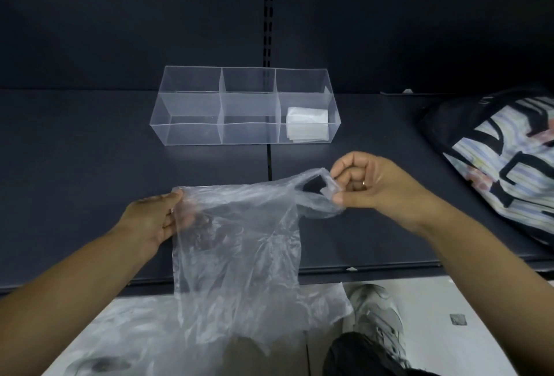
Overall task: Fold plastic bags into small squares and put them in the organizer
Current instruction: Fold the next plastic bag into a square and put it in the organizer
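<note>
A clear, crinkled plastic bag (239,243) hangs unfolded in front of a dark shelf, its lower end dropping past the shelf edge. My left hand (153,219) grips the bag's top left corner, with the film over its fingers. My right hand (368,186) pinches the bag's right handle loop between thumb and fingers. A clear organizer (192,119) with several compartments stands further back on the shelf. Its front right compartment holds folded white bags (305,125); the other compartments look empty.
A patterned black, white and pink tote bag (503,159) lies on the shelf (90,171) at the right. More clear plastic (126,333) lies on the pale floor below the shelf edge. A grey shoe (380,318) and a dark trouser leg show at the bottom right.
</note>
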